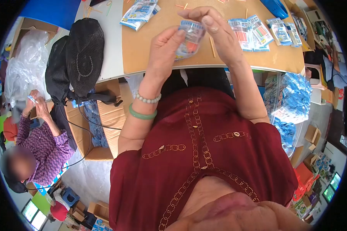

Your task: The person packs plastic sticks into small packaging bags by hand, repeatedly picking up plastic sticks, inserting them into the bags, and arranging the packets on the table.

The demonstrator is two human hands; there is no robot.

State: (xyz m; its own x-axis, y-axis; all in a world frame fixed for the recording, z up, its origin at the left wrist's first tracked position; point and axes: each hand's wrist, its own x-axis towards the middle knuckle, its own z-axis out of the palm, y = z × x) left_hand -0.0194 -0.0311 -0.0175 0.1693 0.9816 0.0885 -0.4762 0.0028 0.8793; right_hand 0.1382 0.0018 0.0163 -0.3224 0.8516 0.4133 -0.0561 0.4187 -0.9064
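My left hand (pixel 165 48) pinches the left edge of a small clear and blue packet (pixel 191 38) with something orange-red inside, held above the tan table (pixel 142 57). My right hand (pixel 219 34) is raised just right of the packet, its fingers apart and curved over the packet's top; nothing shows in its grasp. Left of my hands lie blue and white packets (pixel 140 13). To the right are packets with red and green contents (pixel 245 34) and more blue and white packets (pixel 279 32). A thin orange stick (pixel 212 47) lies below my right hand.
A black mesh bag (pixel 85 54) sits at the table's left part. An open cardboard box (pixel 104 142) and a clear bin of blue packets (pixel 293 96) stand below the table edge. Another person (pixel 42 154) at far left holds a small packet. A blue object (pixel 274 7) lies top right.
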